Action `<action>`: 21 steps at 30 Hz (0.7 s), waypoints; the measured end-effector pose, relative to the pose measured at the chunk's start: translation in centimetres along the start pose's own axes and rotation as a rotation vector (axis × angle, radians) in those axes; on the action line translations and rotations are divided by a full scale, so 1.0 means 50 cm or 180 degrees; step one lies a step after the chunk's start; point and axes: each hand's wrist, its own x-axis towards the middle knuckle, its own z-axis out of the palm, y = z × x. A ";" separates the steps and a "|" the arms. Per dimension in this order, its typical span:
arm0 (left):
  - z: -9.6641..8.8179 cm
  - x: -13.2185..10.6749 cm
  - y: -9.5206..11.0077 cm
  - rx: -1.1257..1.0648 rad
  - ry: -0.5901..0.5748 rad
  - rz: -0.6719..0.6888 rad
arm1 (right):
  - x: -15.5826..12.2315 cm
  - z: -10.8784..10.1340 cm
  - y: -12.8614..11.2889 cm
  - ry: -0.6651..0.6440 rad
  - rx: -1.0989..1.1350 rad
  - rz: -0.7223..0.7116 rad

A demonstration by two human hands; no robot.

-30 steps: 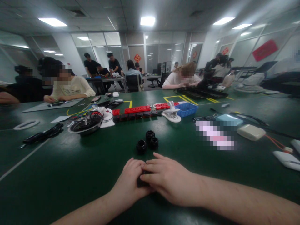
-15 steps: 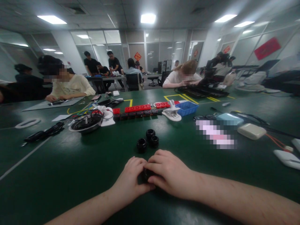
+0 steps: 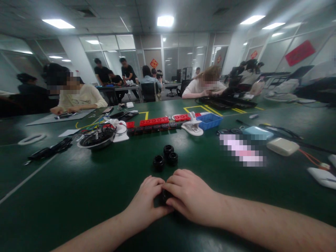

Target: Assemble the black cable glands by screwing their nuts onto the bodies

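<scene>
My left hand and my right hand meet close in front of me, low over the green table. Between them is a glossy black tyre-like ring, mostly covered by my fingers. Both hands have fingers and thumb curled around it, the left from its left side, the right from above and the right. Just beyond my fingertips stand three similar black rings: the left ring, the back ring and the right ring. They sit close together, with round holes showing.
Behind the rings lie red blocks and black blocks in rows. A white clip-like stand and a blue bin are beside them. A metal bowl holds dark parts. A beige case lies right. People sit across the table.
My right hand has shifted very slightly, still around the black ring. The left hand and the three standing rings have not visibly moved.
</scene>
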 end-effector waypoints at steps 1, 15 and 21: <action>0.000 0.000 0.001 -0.0012 0.0003 -0.0007 | -0.001 0.001 -0.001 0.0019 -0.0008 -0.0022; 0.003 0.000 -0.001 -0.0077 0.0082 0.0009 | -0.006 0.021 0.024 0.0615 0.0080 -0.0866; 0.000 0.001 0.001 -0.0071 0.0063 0.0002 | -0.006 0.027 0.043 0.0855 0.0349 -0.1239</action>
